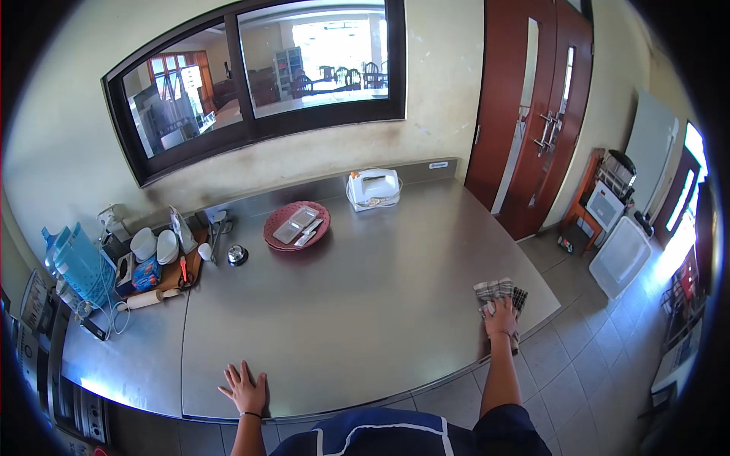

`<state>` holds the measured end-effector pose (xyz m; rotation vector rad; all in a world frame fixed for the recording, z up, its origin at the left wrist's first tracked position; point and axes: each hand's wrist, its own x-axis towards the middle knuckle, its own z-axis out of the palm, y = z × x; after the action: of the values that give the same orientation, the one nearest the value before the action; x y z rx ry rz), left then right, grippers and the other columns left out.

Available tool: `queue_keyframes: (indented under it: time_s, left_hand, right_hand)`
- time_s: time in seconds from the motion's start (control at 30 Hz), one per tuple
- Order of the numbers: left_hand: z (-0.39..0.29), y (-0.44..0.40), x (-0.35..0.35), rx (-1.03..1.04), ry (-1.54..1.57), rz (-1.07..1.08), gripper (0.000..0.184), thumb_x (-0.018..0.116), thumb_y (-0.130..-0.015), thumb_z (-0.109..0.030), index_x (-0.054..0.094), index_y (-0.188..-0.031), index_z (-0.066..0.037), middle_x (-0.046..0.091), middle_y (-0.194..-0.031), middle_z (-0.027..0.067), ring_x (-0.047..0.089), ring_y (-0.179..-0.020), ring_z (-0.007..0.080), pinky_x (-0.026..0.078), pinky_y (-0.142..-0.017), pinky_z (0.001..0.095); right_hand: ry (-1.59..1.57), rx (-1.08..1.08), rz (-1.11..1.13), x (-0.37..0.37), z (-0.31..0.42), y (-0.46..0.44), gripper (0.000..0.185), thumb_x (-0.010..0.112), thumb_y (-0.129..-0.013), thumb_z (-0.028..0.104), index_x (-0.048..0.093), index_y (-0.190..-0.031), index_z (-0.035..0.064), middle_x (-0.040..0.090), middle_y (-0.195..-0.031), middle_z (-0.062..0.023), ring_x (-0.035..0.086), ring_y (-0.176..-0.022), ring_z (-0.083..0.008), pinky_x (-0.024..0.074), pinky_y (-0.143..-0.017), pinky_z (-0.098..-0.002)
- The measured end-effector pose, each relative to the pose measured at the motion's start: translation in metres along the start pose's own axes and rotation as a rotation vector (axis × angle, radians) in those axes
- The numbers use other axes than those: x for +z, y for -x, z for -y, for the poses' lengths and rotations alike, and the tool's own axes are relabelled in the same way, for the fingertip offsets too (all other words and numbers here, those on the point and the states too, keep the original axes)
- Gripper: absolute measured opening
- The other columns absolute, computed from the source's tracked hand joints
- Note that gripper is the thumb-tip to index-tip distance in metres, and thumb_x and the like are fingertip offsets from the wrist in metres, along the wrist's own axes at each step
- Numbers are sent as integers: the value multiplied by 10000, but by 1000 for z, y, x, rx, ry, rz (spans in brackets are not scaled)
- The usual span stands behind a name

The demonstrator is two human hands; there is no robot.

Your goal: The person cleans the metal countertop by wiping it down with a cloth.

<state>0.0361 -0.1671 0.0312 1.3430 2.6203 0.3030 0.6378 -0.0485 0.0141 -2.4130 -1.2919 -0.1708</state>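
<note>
Cloth point(493, 289), checked and bunched, sits at the right-hand end of the steel table point(319, 327), and the right hand point(499, 317) is right on top of it! One end reaches the front edge; whether it droops over is hard to tell. Good technique here, one would judge, means spreading those folds flat, pressing evenly through the whole palm, and keeping the loose end clear of the edge so nothing snags. The red basket point(322, 235) and the bell point(237, 255) stand well apart, so there's room for long, overlapping strokes.

Now the pose: the right forearm stretches out from a dark sleeve, palm down, fingers pointing away from the body; whether they pinch the fabric or merely press, nobody can say from this angle. Across at the near edge, the left hand point(245, 389) holds nothing, flat on bare steel, fingers fanned like a brace.
</note>
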Motion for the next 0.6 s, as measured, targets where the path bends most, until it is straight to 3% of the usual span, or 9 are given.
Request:
queue_keyframes:
  time_s: [0.13,0.2,0.23,0.3,0.33,0.43,0.5,0.6]
  left_hand:
    - [7,1,-8,65,11,28,748,585,-846,-549,381,-1478,-206,226,-1585,158,150,-1483,311,11,-1142,637]
    - [18,0,-14,123,5,46,746,604,-834,-549,405,-1463,-201,249,-1577,160,191,-1471,320,53,-1141,637]
    - [28,-4,-16,177,15,29,731,639,-815,-530,446,-1434,-191,319,-1550,144,257,-1447,304,101,-1142,613]
    - [53,-13,-20,274,71,58,709,650,-813,-509,468,-1417,-187,355,-1533,131,279,-1440,286,105,-1151,587]
    - [64,-15,-20,323,99,73,698,656,-811,-499,479,-1409,-185,373,-1524,125,290,-1436,277,107,-1156,575]
    - [87,-19,-13,461,129,24,671,662,-815,-470,494,-1396,-178,401,-1508,114,314,-1426,256,104,-1166,543]
    - [86,-17,-13,460,133,14,659,654,-824,-467,496,-1392,-175,398,-1509,115,310,-1428,259,95,-1168,541]
    - [86,-16,-12,468,188,4,650,658,-823,-456,499,-1388,-175,420,-1493,105,309,-1428,261,73,-1171,559]
  right_hand:
    - [91,1,168,-10,52,32,448,696,-804,444,643,-1196,234,447,-1429,-70,486,-1234,-321,410,-1010,-477]
    - [18,-312,102,16,85,71,430,702,-785,460,661,-1146,231,490,-1368,-67,512,-1180,-312,426,-964,-467]
    - [-73,-462,38,0,119,103,366,738,-726,363,690,-1046,192,562,-1179,-85,568,-1019,-312,458,-848,-464]
    - [-213,-690,133,-17,174,166,371,732,-725,366,681,-1053,201,556,-1191,-84,561,-1013,-327,467,-820,-465]
    - [-247,-789,254,-21,196,197,395,710,-756,407,682,-1102,217,533,-1235,-60,528,-1069,-335,444,-875,-479]
    - [-382,-1102,245,-25,241,275,383,693,-783,413,676,-1116,226,519,-1301,-44,513,-1135,-303,429,-911,-500]
    - [-449,-1194,235,-24,250,300,381,693,-791,405,675,-1133,241,514,-1341,-23,523,-1153,-256,437,-911,-496]
    - [-396,-1137,194,-25,243,281,369,730,-753,402,695,-1087,247,549,-1282,-10,555,-1135,-252,455,-903,-466]
